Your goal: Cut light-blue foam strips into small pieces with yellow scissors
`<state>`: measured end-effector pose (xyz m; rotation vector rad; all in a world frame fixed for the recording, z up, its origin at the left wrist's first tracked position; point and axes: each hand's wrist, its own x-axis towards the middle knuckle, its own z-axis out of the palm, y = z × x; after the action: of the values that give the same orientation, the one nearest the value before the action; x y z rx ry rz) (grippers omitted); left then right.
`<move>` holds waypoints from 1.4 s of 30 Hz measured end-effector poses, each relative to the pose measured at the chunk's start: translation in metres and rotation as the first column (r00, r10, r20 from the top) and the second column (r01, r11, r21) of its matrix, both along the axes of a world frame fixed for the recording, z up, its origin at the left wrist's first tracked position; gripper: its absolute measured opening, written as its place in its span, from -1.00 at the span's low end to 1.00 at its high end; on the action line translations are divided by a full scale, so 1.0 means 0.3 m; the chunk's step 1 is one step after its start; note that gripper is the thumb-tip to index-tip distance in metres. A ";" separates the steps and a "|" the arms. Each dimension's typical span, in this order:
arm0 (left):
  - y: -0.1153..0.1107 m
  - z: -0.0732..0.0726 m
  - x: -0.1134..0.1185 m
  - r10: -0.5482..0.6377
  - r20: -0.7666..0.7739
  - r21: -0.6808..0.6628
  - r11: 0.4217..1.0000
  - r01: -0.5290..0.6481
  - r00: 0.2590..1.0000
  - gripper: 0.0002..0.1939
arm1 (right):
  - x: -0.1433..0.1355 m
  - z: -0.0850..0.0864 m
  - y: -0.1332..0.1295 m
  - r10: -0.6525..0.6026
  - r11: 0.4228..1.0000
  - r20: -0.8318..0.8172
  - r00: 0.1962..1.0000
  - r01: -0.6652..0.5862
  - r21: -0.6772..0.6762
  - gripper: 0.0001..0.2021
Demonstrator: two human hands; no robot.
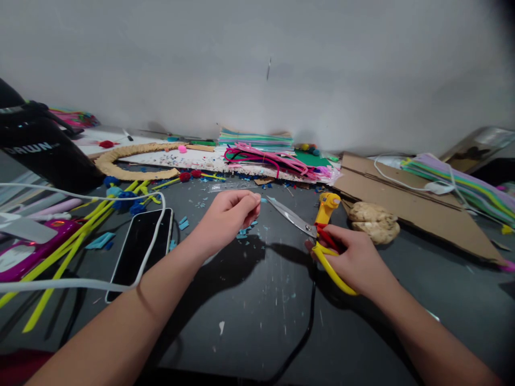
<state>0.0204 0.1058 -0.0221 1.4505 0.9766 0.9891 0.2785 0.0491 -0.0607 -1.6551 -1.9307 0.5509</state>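
The right hand (356, 257) grips the scissors (295, 219); the left hand (235, 212) is curled closed, and whether it holds something I cannot tell. Around are blue scraps (184, 223), a yellow tool (328, 203) and a phone (139, 236) crossed by a white cable (40, 284). The scissors point leftward, near the left hand, silver-bladed, with red and yellow handles.

Dim, grey light for you, source out of view. Soft-edged dark shadows on the table (245, 343) below your left hand (231, 215) and right hand (350, 257). Scissors (309, 229) glint. Far right corner blackened; bottle (44, 142) stretched at left edge.
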 end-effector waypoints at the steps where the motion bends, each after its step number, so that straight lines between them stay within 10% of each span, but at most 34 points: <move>1: 0.000 0.001 0.000 -0.002 0.000 0.000 1.000 0.002 1.000 -0.61 | 0.000 0.000 0.001 0.002 1.000 0.004 1.000 -0.002 0.004 -0.90; 42: 0.000 0.000 -0.004 -0.034 -0.011 0.010 0.999 0.034 0.999 -0.66 | 0.002 0.004 -0.001 0.026 1.000 0.016 1.000 -0.026 0.002 -0.87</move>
<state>0.0193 0.1057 -0.0222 1.4776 0.9538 0.9635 0.2790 0.0488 -0.0596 -1.6396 -1.9662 0.5464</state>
